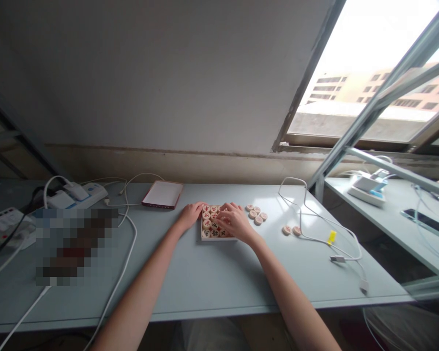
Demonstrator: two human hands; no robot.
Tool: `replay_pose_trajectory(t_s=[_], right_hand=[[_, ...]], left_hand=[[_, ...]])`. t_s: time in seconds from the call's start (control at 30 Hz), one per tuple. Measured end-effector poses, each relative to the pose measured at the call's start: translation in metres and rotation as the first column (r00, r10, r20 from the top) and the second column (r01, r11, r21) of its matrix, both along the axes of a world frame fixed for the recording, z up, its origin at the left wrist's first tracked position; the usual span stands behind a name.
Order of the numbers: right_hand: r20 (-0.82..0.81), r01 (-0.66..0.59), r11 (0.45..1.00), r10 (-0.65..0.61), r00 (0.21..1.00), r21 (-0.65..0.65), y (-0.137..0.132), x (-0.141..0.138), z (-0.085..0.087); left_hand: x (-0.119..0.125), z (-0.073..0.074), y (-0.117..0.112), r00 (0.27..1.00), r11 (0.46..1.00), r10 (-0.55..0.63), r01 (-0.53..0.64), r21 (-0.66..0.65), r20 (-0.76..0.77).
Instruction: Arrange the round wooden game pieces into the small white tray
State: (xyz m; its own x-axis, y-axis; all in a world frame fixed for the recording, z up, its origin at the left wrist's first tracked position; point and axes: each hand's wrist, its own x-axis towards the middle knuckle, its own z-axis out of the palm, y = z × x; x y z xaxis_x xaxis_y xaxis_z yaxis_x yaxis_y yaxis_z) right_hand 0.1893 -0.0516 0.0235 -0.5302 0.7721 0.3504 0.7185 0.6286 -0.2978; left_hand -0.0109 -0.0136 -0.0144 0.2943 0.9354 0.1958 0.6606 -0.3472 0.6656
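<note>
the white box (pixel 219 239) sits near the middle of the table (pixel 205 282), filled with rows of round wooden pieces (pixel 206 224) marked in red and black. the left hand (pixel 190 215) rests against the box's left side; whether its grip is clasping the edge, one cannot tell. the right hand (pixel 236 223) bends its fingers over the box's right part, hiding several pieces, so one cannot tell if its grip pinches one. just right of this hand, five loose pieces (pixel 253 214) lie in a cluster; farther right, two more pieces (pixel 287 230) lie beside a white cable, which loops across that side, bearing a yellow tag (pixel 331 237). behind and left of the box lies a shallow red-edged lid (pixel 163 194), its pale inside up. another white cable (pixel 133 229) curves down the table's left, past a pixelated patch (pixel 84 241) and a power strip (pixel 89 194). beyond the metal post (pixel 351 126), a dark phone (pixel 429 224) lies on a second table (pixel 388 214).
</note>
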Motion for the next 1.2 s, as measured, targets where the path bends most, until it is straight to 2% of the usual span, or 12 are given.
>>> replay_pose_trajectory(t_s=[0.17,0.3,0.4,0.47,0.53,0.6,0.67,0.83,0.97,1.03,1.1,1.2], right_hand=[[0.027,-0.058,0.998,0.059,0.998,-0.012,-0.004,-0.009,-0.003],[0.002,-0.021,1.000,0.021,1.000,-0.007,-0.001,-0.005,-0.003],[-0.012,0.179,0.981,-0.179,0.984,0.070,0.007,0.009,-0.003],[-0.034,0.381,0.914,-0.380,0.924,0.141,0.013,0.023,-0.006],[-0.027,0.524,0.837,-0.527,0.849,0.159,0.019,0.039,-0.011],[0.031,0.576,0.809,-0.582,0.812,0.117,0.023,0.052,-0.018],[0.088,0.578,0.813,-0.582,0.809,0.063,0.025,0.060,-0.023],[0.061,0.523,0.852,-0.523,0.850,0.031,0.026,0.058,-0.022],[-0.071,0.297,0.950,-0.291,0.954,0.091,0.023,0.046,-0.011],[-0.146,0.177,0.982,-0.166,0.975,0.063,0.020,0.038,-0.004],[-0.220,0.076,0.997,-0.075,0.973,-0.005,0.014,0.031,0.002],[-0.283,-0.060,0.991,0.025,0.959,-0.116,0.007,0.021,0.009]], left_hand=[[0.000,0.001,0.000,1.000,1.000,0.006,-0.006,-0.011,-0.003],[0.001,0.002,-0.001,1.000,1.000,0.004,-0.004,-0.015,-0.002],[0.001,0.002,-0.001,1.000,1.000,0.015,-0.015,-0.023,0.002],[0.001,0.001,-0.001,1.000,1.000,0.019,-0.019,-0.021,-0.001],[0.001,0.000,0.000,1.000,1.000,0.022,-0.022,-0.013,-0.005],[0.001,0.000,0.000,1.000,1.000,0.026,-0.026,-0.011,-0.010],[0.001,-0.001,0.000,1.000,1.000,0.024,-0.024,-0.011,-0.013],[0.001,0.000,-0.001,1.000,1.000,0.026,-0.026,-0.014,-0.010],[0.001,0.002,-0.003,1.000,1.000,0.020,-0.020,-0.019,0.009],[0.000,0.003,-0.003,1.000,0.999,0.022,-0.022,-0.024,0.014],[0.000,0.003,-0.004,0.999,0.999,0.024,-0.024,-0.021,0.020],[0.000,0.003,-0.004,0.999,0.999,0.032,-0.031,-0.026,0.028]])
